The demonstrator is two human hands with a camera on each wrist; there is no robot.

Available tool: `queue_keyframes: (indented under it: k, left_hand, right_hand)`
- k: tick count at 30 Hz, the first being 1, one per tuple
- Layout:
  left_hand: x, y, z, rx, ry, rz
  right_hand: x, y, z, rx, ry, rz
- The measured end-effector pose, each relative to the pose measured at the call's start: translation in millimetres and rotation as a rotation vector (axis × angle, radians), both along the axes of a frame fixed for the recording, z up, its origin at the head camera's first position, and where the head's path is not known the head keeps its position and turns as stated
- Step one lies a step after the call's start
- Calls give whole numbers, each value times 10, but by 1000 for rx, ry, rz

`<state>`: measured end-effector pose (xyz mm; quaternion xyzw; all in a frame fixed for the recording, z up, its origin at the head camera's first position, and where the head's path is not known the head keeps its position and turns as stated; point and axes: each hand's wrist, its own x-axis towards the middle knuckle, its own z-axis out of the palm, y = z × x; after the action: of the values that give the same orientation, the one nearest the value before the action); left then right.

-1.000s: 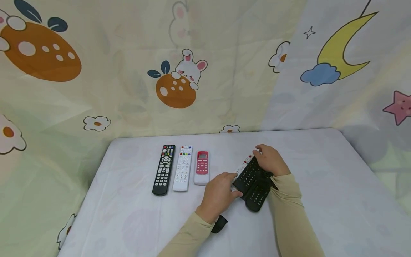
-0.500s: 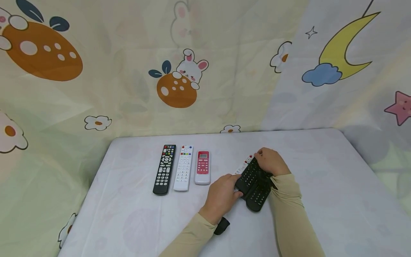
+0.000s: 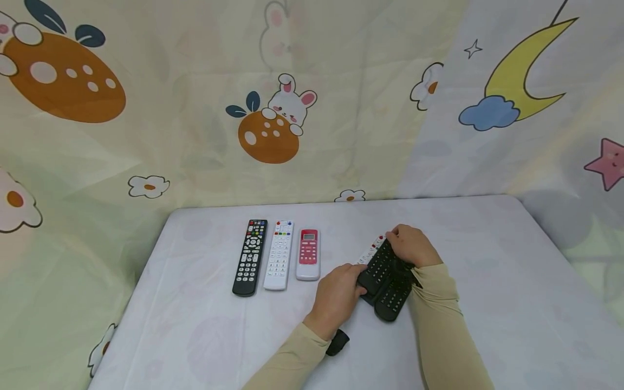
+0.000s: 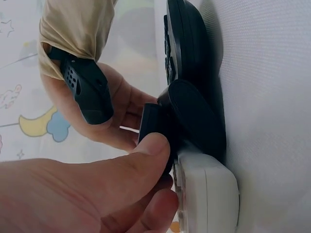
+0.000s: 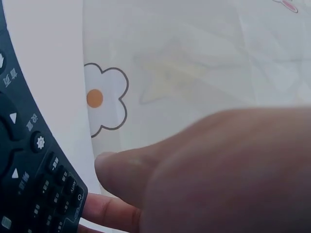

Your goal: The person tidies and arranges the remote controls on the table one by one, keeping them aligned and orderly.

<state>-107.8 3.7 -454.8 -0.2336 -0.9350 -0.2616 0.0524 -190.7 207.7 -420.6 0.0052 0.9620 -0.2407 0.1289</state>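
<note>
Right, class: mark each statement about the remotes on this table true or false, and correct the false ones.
1. Three remotes lie side by side in a row: black remote, white remote, pink remote. True.
2. The pink remote is the longest of the row. False: it is the shortest.
3. Both hands are on the pile of remotes. True: left hand at its near end, right hand at its far end.
4. The pile holds only black remotes. False: a white one shows beneath the black ones.
5. The table is bare wood. False: a pale cloth covers it.
</note>
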Motion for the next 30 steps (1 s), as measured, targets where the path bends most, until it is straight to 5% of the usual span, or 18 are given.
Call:
queue_keyframes:
  k: [11, 30]
  left_hand:
    - [-23, -52, 16, 79, 28, 4]
    - [-81, -195, 168, 105, -29, 65]
  right_hand:
    - [8, -89, 17, -42, 97, -29]
    - [-38, -358, 37, -107, 209, 23]
